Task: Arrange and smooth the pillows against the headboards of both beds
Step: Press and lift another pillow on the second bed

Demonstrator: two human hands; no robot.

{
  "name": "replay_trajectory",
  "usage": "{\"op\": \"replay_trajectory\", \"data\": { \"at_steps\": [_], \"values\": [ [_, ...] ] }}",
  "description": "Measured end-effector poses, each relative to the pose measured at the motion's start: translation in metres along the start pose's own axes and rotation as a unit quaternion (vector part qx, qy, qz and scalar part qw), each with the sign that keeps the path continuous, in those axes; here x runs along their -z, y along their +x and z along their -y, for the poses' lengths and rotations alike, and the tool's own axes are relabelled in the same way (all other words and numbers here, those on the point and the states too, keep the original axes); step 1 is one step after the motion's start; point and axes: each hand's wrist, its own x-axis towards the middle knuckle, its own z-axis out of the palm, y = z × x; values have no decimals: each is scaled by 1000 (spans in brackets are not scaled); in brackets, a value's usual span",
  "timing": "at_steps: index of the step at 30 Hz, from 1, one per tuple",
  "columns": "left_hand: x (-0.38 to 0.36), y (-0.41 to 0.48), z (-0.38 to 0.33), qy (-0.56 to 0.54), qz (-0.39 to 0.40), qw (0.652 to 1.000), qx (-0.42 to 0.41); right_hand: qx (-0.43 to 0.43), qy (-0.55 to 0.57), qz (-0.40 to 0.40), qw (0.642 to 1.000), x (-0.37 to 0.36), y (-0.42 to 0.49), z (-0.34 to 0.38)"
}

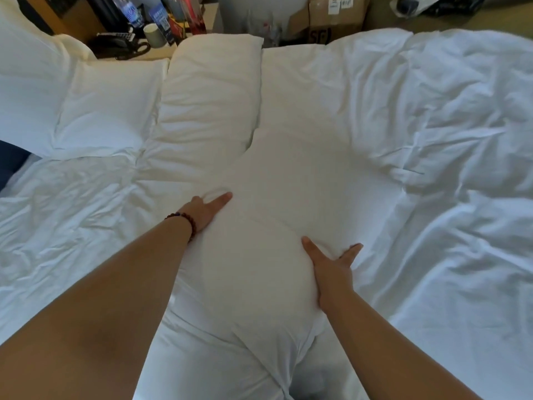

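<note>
The pillow (253,241) I'm working on lies in the lower middle of the frame, lengthwise on the bed (302,111). Its far end reaches up toward a second pillow (210,90) in the upper middle. My left hand (206,212) is against its left edge with the thumb straight along the top. The other fingers are sunk in the fabric, so I cannot tell whether they curl round it. My right hand (331,264) presses the right side, thumb spread wide and fingers straight, gripping nothing. A beaded bracelet (184,223) circles my left wrist. A third pillow (106,108) lies at the left, just beside the second. A rumpled white duvet (447,125) fills the right side. Along the top edge, a bench (157,53) carries a black telephone (121,47) and a pale cup (154,34), with a cardboard box (334,15) further right.
</note>
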Motion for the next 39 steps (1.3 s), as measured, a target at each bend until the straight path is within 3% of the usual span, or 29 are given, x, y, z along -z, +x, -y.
{"op": "replay_trajectory", "data": {
  "at_steps": [5,11,17,23,29,32,37,39],
  "values": [
    [-1,-11,5,-13,-9,1000,-23,43,33,-18,998,3,-8,-1],
    [18,-73,23,-176,-80,974,-122,126,62,-34,990,3,-44,8],
    [80,-148,89,-288,-224,923,-120,240,53,69,967,-36,-115,28],
    [139,-233,191,-372,-364,847,-110,306,36,179,934,-118,-207,30],
    [214,-306,303,-384,-502,766,-113,257,42,312,914,-223,-308,-3],
    [245,-331,333,-371,-552,736,-126,232,-8,363,903,-270,-358,-16],
    [254,-335,350,-321,-572,740,-151,310,-97,441,837,-331,-436,-31],
    [259,-331,357,-301,-575,745,-152,298,-100,463,829,-350,-451,-34]
  ]
}}
